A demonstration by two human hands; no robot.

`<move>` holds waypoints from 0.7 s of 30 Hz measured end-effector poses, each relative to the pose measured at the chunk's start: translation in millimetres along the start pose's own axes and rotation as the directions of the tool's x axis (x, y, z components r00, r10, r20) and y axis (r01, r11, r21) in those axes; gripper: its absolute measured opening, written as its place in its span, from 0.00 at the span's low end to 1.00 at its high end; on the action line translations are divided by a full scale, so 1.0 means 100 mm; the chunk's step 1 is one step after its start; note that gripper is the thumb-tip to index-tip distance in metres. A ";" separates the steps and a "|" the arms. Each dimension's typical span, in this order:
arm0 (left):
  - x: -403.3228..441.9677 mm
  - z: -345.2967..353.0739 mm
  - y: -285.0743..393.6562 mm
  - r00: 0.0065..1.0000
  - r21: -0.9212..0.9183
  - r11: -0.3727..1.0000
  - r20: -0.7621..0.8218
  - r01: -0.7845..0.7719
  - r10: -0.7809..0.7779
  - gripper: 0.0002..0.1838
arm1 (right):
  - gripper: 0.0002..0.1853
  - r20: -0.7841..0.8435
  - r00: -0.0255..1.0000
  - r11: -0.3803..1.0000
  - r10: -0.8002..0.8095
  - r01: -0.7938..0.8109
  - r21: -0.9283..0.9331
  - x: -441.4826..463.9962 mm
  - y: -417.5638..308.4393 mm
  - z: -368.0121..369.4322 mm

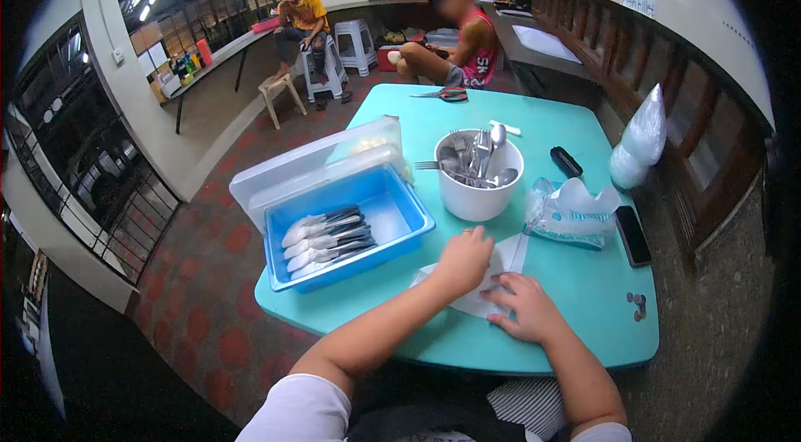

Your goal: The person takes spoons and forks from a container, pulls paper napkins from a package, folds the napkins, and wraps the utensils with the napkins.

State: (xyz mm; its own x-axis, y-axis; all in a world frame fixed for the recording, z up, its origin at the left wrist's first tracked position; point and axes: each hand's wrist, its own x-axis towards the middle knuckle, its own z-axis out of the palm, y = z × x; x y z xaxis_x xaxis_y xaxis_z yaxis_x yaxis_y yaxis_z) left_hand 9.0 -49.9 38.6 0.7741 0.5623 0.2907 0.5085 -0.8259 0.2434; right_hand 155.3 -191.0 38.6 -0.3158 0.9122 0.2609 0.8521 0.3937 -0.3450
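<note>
A white paper napkin (510,256) lies partly folded on the turquoise table, under both hands. My left hand (464,260) is closed over its far side, fingers curled; what they hold, if anything, is hidden. Spread fingers of my right hand (526,307) rest on the napkin's near edge. Just beyond stands a white tub (478,204) of loose forks and spoons (481,154). On the left, a blue plastic container (400,229) holds several paper-wrapped cutlery sets (321,242), their dark ends showing. A plastic pack of napkins (576,213) sits right of the tub.
A clear lid (321,158) leans at the container's back. Scissors (446,94) lie at the table's far edge. Along the right are a black case (566,162), a phone (632,236), coins (638,307) and a plastic-wrapped bundle (638,142). Two people sit beyond the table.
</note>
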 end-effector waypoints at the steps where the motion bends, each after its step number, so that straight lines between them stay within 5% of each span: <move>1: 0.00 0.00 0.06 0.999 -0.075 0.996 -0.025 -0.040 0.038 0.16 | 0.23 0.002 1.000 1.000 -0.004 0.004 0.017 -0.01 0.00 0.00; 3: 0.05 0.03 0.18 0.990 -0.213 0.969 -0.089 -0.124 0.107 0.13 | 0.23 0.018 1.000 1.000 0.005 -0.004 -0.030 -0.03 0.04 0.03; 6: 0.12 0.11 0.26 0.993 -0.494 0.868 0.072 -0.046 0.093 0.11 | 0.23 0.045 0.999 0.998 0.028 -0.026 -0.050 -0.06 0.08 0.09; 9: 0.15 0.32 0.21 0.998 -0.669 0.742 0.025 -0.027 0.059 0.10 | 0.23 0.057 0.998 0.999 0.016 -0.014 -0.036 -0.06 0.07 0.04; 12: 0.17 0.53 0.10 0.974 -0.897 0.384 0.226 0.219 -0.027 0.12 | 0.21 -0.001 1.000 1.000 -0.028 0.028 -0.001 0.04 -0.03 -0.07; 15: 0.15 0.65 0.02 0.969 -0.928 0.277 0.236 0.248 -0.075 0.11 | 0.16 -0.037 0.998 0.996 -0.045 0.048 0.073 0.07 0.03 -0.05; 21: 0.14 0.60 -0.01 0.959 -0.910 0.323 0.282 0.260 0.024 0.10 | 0.06 -0.256 0.967 0.993 0.007 0.023 0.114 0.26 0.20 -0.23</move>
State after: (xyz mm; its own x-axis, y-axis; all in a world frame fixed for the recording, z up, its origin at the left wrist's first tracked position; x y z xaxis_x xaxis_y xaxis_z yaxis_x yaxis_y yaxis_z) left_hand 41.8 -43.9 -13.2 0.8609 0.5083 0.0232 0.0227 -0.0839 0.9962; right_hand 173.7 -162.0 58.7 -0.1923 0.8557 0.4804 0.7918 0.4245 -0.4392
